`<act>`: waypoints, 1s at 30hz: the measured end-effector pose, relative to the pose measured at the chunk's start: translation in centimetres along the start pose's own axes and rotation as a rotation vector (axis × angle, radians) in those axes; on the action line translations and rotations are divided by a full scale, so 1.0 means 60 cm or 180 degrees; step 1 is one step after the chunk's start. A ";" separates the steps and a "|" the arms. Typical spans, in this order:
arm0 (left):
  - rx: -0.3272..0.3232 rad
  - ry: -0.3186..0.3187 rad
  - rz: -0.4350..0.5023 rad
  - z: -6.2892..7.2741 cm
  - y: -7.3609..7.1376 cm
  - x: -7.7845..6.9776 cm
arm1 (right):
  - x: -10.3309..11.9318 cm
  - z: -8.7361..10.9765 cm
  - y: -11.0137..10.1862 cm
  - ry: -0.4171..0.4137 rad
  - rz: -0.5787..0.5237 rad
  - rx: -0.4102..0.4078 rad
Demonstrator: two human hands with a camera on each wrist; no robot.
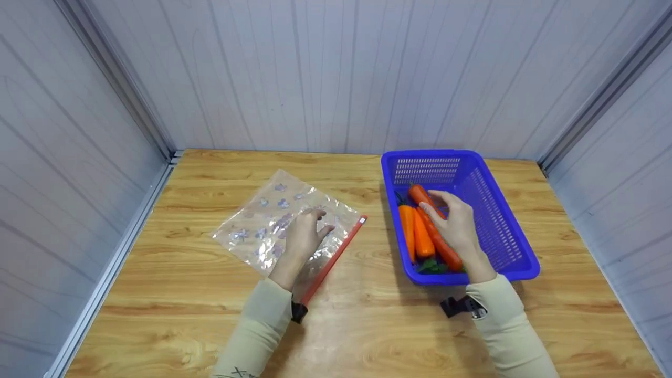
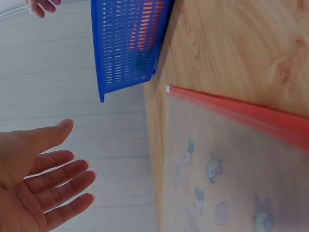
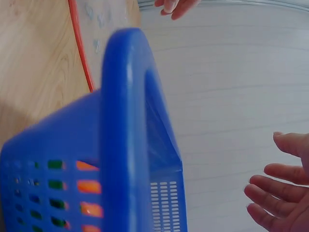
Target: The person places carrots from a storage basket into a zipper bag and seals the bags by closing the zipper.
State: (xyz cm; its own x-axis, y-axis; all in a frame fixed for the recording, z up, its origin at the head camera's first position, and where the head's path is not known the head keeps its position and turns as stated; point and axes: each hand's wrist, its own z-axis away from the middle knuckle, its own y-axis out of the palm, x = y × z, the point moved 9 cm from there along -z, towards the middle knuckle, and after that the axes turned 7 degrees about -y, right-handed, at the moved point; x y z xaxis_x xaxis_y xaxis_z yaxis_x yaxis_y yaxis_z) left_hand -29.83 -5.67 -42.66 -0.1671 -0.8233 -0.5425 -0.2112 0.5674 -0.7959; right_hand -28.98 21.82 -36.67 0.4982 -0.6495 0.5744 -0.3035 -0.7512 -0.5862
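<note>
A clear zip bag with a bluish flower-like print and a red slider edge lies flat on the table. My left hand hovers above it, fingers loosely bent and apart; in the left wrist view the left hand holds nothing. To the right stands a blue plastic basket with several orange and red carrots lying along its left side. Over the carrots is my right hand, thumb and fingers spread. The right wrist view shows that hand with nothing in it.
Under everything is a wood-grain table. Pale panel walls enclose the back and both sides. The raised basket rim stands up close to the right wrist. Green leafy tops show at the basket's near end.
</note>
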 end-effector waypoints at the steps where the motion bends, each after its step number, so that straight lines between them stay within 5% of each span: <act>1: 0.0014 -0.0002 0.0023 0.002 0.004 0.002 | 0.001 0.002 0.003 -0.0025 -0.0050 -0.0027; 16: 0.0399 -0.0305 0.0175 0.034 0.068 0.032 | 0.000 0.034 0.048 0.0159 -0.0645 -0.0144; 25: 0.0495 -0.0434 0.0146 0.041 0.096 0.048 | 0.056 0.045 0.048 0.0208 -0.0763 -0.0320; 30: 0.0488 -0.0428 0.0106 0.047 0.108 0.053 | 0.054 0.057 0.056 0.0362 -0.0903 -0.0339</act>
State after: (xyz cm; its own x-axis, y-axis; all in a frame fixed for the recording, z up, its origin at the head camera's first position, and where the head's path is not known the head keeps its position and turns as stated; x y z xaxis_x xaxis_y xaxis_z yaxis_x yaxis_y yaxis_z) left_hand -29.03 -4.68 -50.28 -0.0391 -0.8050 -0.5920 -0.0569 0.5933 -0.8030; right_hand -25.61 17.57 -38.73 0.4829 -0.4170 0.7700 -0.2518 -0.9083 -0.3339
